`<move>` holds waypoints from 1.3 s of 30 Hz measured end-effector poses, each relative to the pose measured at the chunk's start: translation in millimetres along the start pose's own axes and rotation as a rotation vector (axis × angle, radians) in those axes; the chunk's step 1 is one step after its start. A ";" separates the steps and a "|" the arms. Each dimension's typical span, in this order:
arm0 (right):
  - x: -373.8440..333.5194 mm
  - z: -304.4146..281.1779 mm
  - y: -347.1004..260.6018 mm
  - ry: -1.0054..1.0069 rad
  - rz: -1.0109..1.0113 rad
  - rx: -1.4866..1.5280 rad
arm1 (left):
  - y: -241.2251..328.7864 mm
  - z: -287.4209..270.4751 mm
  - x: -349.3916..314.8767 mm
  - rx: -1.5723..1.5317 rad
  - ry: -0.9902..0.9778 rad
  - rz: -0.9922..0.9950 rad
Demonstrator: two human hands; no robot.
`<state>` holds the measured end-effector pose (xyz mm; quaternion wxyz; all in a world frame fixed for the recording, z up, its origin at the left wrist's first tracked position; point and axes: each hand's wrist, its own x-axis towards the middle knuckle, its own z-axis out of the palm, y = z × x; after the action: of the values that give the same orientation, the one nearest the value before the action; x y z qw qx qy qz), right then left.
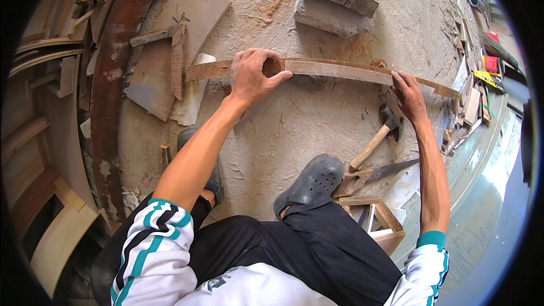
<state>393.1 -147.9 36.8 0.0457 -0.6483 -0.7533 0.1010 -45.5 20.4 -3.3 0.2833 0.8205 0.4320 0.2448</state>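
Note:
A long thin wooden strip [209,71] lies crosswise in front of me, with a shorter, paler wooden strip [334,70] against its near side. My left hand [253,78] is closed around the long strip, its thumb reaching the left end of the shorter one. Toward the right end, my right hand [409,96] pinches the strips between thumb and fingers. A thin, nail-like point shows above those fingers, too small to be sure of. Below my right hand, a hammer [371,146] with a wooden handle rests on the floor, beside a handsaw [356,182].
Concrete blocks [340,5] stand beyond the strips. Plywood offcuts [195,14] lie at far left, alongside a rusty brown beam [107,85]. An open wooden box [390,239] sits by my right leg. Scrap wood [471,107] and a yellow-and-red item [491,73] are at right.

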 end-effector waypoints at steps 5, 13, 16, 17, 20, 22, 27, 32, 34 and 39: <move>0.5 1.5 0.4 0.006 -0.001 -0.014 | -0.8 0.7 -0.4 0.003 -0.005 0.001; 1.8 2.2 -2.7 0.030 -0.013 -0.045 | -1.1 -1.1 -0.7 0.014 -0.024 -0.016; 0.5 2.8 -1.6 0.035 -0.014 -0.036 | 0.0 -1.4 -0.2 0.006 -0.016 -0.016; -0.3 3.0 -0.8 0.039 -0.015 -0.031 | 0.5 -1.2 0.1 0.003 -0.014 -0.016; 2.5 2.6 -5.7 0.031 0.020 -0.022 | 3.8 -4.4 -0.1 0.010 -0.042 -0.045; 2.6 0.8 -5.9 0.038 0.011 -0.040 | 5.8 -5.1 1.1 -0.025 -0.031 -0.059; 0.9 1.4 -2.4 0.038 0.014 -0.056 | 52.8 20.2 24.6 0.054 -0.012 0.161; 2.3 3.0 -2.9 0.069 0.016 -0.041 | 119.5 84.9 62.5 0.038 -0.130 0.255; 4.0 3.0 -1.5 0.072 0.004 -0.026 | 126.0 106.8 71.9 0.070 -0.230 0.222; 2.1 3.4 0.6 0.153 -0.024 0.005 | 134.6 127.6 82.3 0.177 -0.549 0.054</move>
<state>392.6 -146.0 33.3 0.1059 -0.6448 -0.7552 0.0522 155.5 -4.9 8.8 0.3105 0.8888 0.3367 -0.0176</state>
